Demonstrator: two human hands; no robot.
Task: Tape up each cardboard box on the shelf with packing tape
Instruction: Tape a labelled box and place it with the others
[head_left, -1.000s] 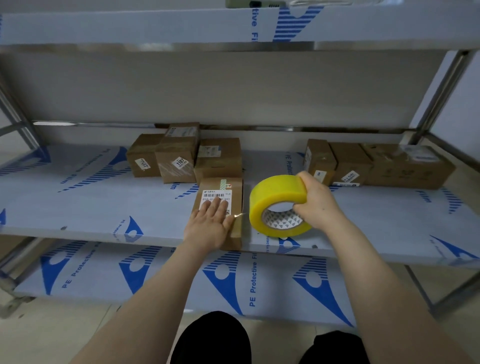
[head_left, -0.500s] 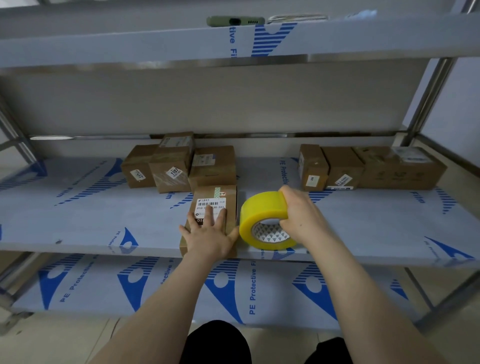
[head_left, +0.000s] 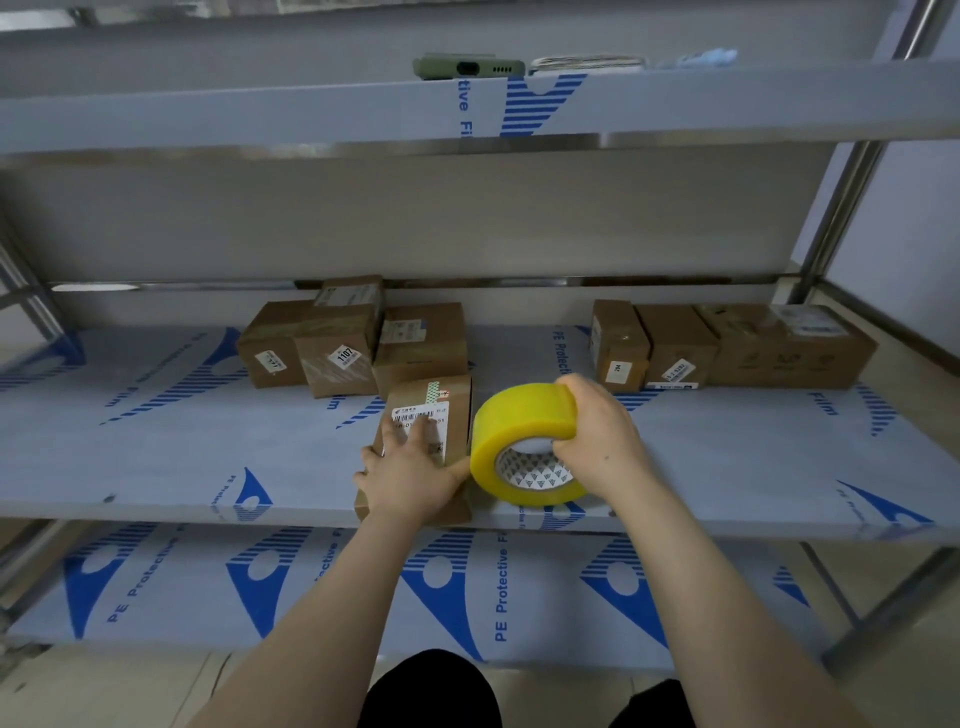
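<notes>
A small cardboard box (head_left: 453, 410) with a white barcode label lies at the front edge of the middle shelf (head_left: 182, 457). My left hand (head_left: 410, 473) rests flat on its top, fingers straight. Right beside the box, my right hand (head_left: 597, 436) grips a yellow roll of packing tape (head_left: 519, 431), held on edge against the box's right side. Three more boxes (head_left: 343, 343) stand grouped behind it on the left, and three boxes (head_left: 727, 345) stand in a row at the back right.
The shelves wear blue-and-white protective film. A lower shelf (head_left: 208, 587) juts out below, and the upper shelf (head_left: 311, 114) carries a green phone (head_left: 467, 67) at its edge. Steel uprights (head_left: 841, 197) stand at the right. My knees show at the bottom.
The tape roll has come down and left until it meets the box's right side. My left hand has slid a little toward the box's near end.
</notes>
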